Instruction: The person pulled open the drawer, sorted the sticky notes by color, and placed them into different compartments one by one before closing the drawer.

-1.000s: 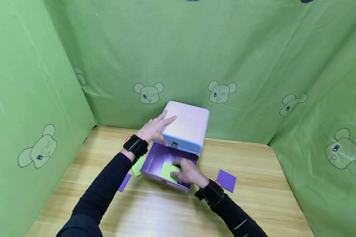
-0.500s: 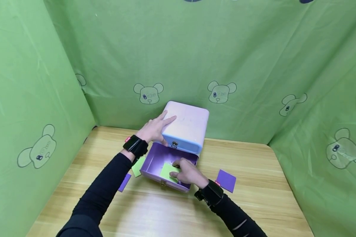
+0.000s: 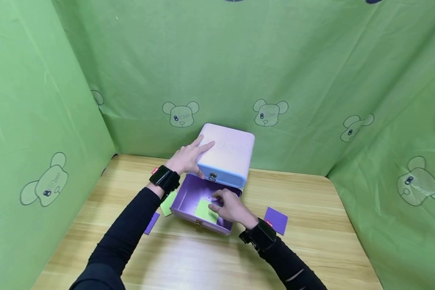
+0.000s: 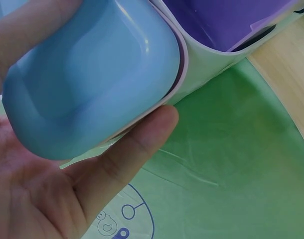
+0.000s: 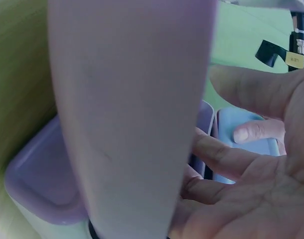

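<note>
A pale pink drawer cabinet (image 3: 226, 149) with a shut blue upper drawer (image 3: 222, 178) stands against the back cloth. Its purple lower drawer (image 3: 188, 193) is pulled out, and a light green square note (image 3: 204, 210) lies inside. My left hand (image 3: 186, 159) rests on the cabinet's left corner, fingers spread on top and thumb over the front. The left wrist view shows the blue drawer front (image 4: 92, 79) between thumb and finger. Over the open drawer hovers my right hand (image 3: 232, 207), thumb apart from the fingers, holding nothing visible. In its wrist view, a blurred pale band hides much.
Left of the drawer lie another green note (image 3: 168, 204) and a purple square (image 3: 152, 222), partly behind my left arm. Another purple square (image 3: 276, 220) lies to the right on the wooden table (image 3: 311, 241). Green cloth (image 3: 297, 149) walls the back and sides.
My right hand has lifted slightly from the green note, and its fingers sit a little higher. The note stays in the drawer. My left hand keeps its place on the cabinet.
</note>
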Motion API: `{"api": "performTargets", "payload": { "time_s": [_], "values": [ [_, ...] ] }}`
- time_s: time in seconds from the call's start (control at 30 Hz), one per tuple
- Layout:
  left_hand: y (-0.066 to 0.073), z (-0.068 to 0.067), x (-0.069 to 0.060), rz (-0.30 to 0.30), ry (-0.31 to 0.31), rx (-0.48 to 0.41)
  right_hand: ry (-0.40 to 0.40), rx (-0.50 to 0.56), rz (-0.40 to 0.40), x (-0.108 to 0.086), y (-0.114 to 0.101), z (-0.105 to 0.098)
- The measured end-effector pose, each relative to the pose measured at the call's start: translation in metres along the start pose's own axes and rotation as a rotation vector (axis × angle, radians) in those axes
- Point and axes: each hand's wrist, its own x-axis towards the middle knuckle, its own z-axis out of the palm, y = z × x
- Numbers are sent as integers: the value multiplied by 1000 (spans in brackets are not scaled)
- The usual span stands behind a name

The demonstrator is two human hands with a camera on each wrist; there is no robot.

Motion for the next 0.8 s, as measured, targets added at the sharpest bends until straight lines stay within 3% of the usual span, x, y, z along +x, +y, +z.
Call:
{"api": "performTargets", "payload": {
  "time_s": [0.27, 0.4, 0.6, 0.8],
  "values": [
    [0, 0, -2, 2, -15, -20, 91, -10, -66, -8, -15, -20],
    [-1, 1, -5, 0, -2, -30, 182, -26, -174, -15, -29, -35],
    [-4, 11, -14, 26, 98, -70, 365, -73, -381, -21, -39, -59],
    [-7, 24, -28, 18, 240, -140, 456, -215, -395, -14, -31, -70]
  ]
}}
